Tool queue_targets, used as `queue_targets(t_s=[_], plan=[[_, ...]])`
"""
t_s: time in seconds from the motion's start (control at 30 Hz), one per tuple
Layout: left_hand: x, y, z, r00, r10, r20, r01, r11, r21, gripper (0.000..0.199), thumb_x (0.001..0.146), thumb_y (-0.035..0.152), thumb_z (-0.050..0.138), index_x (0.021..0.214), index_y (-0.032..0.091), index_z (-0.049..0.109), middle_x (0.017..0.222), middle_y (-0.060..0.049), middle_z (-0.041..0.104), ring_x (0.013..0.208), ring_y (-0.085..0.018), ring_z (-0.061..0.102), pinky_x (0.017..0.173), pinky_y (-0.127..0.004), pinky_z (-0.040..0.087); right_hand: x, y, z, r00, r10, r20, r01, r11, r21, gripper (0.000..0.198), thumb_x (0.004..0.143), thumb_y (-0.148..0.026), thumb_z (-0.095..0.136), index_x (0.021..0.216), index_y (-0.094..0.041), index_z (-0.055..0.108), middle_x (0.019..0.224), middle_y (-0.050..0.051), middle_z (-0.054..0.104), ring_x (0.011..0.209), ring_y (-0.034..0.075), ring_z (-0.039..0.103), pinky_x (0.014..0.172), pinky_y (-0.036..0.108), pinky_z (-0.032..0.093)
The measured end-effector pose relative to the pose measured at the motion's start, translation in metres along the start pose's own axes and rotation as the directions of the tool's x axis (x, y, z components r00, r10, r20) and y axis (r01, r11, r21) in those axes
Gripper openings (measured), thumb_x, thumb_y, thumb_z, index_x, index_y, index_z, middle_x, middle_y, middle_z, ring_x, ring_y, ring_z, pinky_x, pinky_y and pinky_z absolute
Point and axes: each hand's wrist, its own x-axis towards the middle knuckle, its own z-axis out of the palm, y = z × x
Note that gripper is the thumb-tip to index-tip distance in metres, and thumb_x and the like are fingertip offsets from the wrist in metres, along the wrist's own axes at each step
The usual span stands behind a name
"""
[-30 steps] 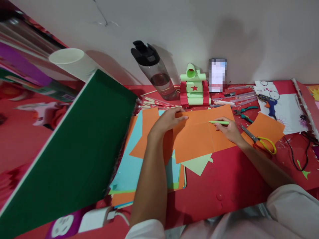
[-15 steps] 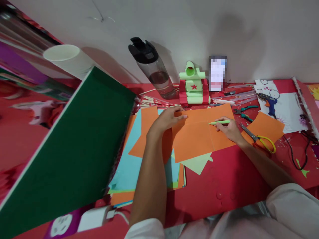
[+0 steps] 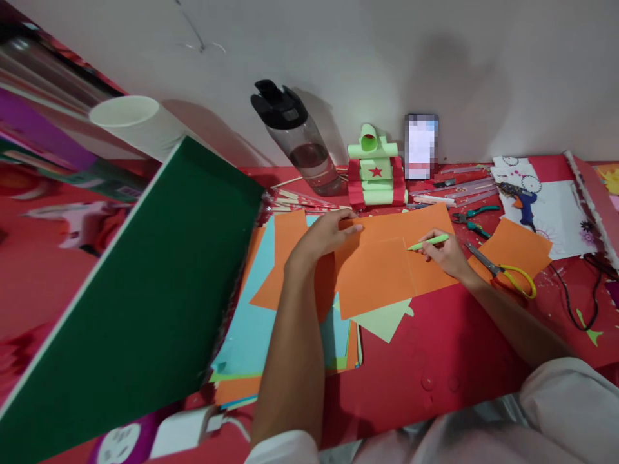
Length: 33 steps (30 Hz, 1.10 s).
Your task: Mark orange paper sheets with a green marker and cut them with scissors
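A large orange paper sheet (image 3: 377, 277) lies under both my hands, with thin pale lines across it. My left hand (image 3: 336, 231) rests on its upper left part, fingers stretched out and holding nothing. Between the fingers of my right hand (image 3: 443, 253) is a light green pen (image 3: 438, 240), tilted, its tip at or just above the paper near the upright line. Under the sheet's lower edge a pale green paper piece (image 3: 385, 322) sticks out. Stacked coloured papers (image 3: 246, 335), blue, orange and green, lie beneath my left forearm.
Yellow-handled scissors (image 3: 515, 278) lie on another orange piece at right, near pliers (image 3: 476, 216) and a blue glue gun (image 3: 527, 203). A water bottle (image 3: 309, 151), a green-and-red paper model (image 3: 376, 171) and a phone (image 3: 420, 148) stand behind. A green board (image 3: 145, 283) leans at left.
The pen tip has moved slightly down along the upright line, with my right hand shifting a little. My left hand stays in place on the sheet. The view has tilted up slightly.
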Motion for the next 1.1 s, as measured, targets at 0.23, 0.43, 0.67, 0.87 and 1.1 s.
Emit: queue_targets(t_s=[0.23, 0.43, 0.67, 0.87, 1.1], plan=[[-0.004, 0.008, -0.003, 0.999, 0.022, 0.034, -0.024, 0.998, 0.058, 0.036, 0.089, 0.056, 0.058, 0.090, 0.021, 0.065, 0.089, -0.005, 0.070, 0.086, -0.026, 0.062, 0.079, -0.036, 0.047, 0.002, 0.006, 0.000, 1.000, -0.003, -0.010, 0.003, 0.997, 0.071, 0.026, 0.091, -0.048, 0.071, 0.096, -0.022, 0.069, 0.086, 0.004, 0.077, 0.065, 0.016, 0.069, 0.061, 0.029, 0.056], [-0.012, 0.016, -0.012, 0.998, 0.035, 0.056, -0.031, 0.997, -0.075, 0.042, 0.089, 0.062, 0.063, 0.090, 0.021, 0.066, 0.092, -0.005, 0.068, 0.089, -0.024, 0.061, 0.081, -0.035, 0.049, -0.004, -0.006, 0.003, 0.993, -0.098, -0.067, 0.101, 0.993, 0.053, 0.035, 0.100, -0.056, 0.061, 0.113, -0.025, 0.071, 0.108, 0.008, 0.078, 0.085, 0.021, 0.074, 0.078, 0.036, 0.063], [-0.025, 0.024, -0.022, 0.998, -0.065, 0.007, 0.064, 0.934, -0.351, 0.045, 0.081, 0.064, 0.079, 0.092, 0.022, 0.066, 0.096, -0.005, 0.068, 0.084, -0.021, 0.063, 0.076, -0.033, 0.052, -0.003, -0.043, -0.034, 0.851, -0.478, -0.215, 0.352, 0.825, -0.442, 0.017, 0.104, -0.040, 0.059, 0.117, -0.028, 0.059, 0.147, 0.013, 0.064, 0.146, 0.031, 0.055, 0.124, 0.055, 0.038], [-0.024, 0.019, -0.019, 0.991, -0.129, -0.029, 0.099, 0.868, -0.486, 0.049, 0.078, 0.065, 0.083, 0.095, 0.023, 0.064, 0.097, -0.004, 0.066, 0.081, -0.019, 0.064, 0.071, -0.032, 0.053, 0.012, -0.046, -0.070, 0.881, -0.401, -0.251, 0.232, 0.829, -0.509, 0.028, 0.088, -0.032, 0.073, 0.109, -0.027, 0.054, 0.126, 0.010, 0.068, 0.115, 0.028, 0.066, 0.105, 0.045, 0.050], [-0.023, 0.035, -0.020, 0.931, -0.017, 0.365, 0.153, 0.926, -0.345, 0.047, 0.080, 0.061, 0.084, 0.105, 0.023, 0.071, 0.106, -0.009, 0.076, 0.106, -0.027, 0.072, 0.091, -0.039, 0.058, 0.009, -0.056, -0.088, 0.970, -0.242, -0.018, 0.198, 0.831, -0.520, 0.018, 0.086, -0.026, 0.069, 0.096, -0.026, 0.055, 0.099, 0.002, 0.065, 0.088, 0.022, 0.061, 0.084, 0.035, 0.049]])
